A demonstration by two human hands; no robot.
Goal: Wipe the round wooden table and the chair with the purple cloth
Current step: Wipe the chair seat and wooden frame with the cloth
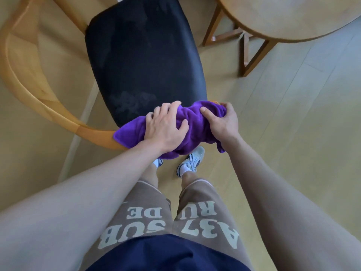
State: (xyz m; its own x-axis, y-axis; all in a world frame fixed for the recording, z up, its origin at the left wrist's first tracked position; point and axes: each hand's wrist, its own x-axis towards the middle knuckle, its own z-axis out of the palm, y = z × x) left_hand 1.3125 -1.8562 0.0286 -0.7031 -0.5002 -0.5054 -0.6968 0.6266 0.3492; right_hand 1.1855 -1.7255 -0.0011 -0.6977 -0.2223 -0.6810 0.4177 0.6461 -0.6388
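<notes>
The purple cloth (197, 122) lies bunched over the near end of the chair's curved wooden backrest rail (35, 92). My left hand (166, 126) grips the cloth's left part, fingers curled over it. My right hand (222, 120) grips its right end, thumb pressed on top. The chair's black seat (142, 61) stretches away from my hands, with faint smears on it. The round wooden table (293, 16) fills the top right corner.
The table's brown wooden legs (252, 51) stand right of the chair seat. Pale wood floor (293, 118) surrounds everything. My feet in light sneakers (190, 161) stand just below the cloth, close to the chair.
</notes>
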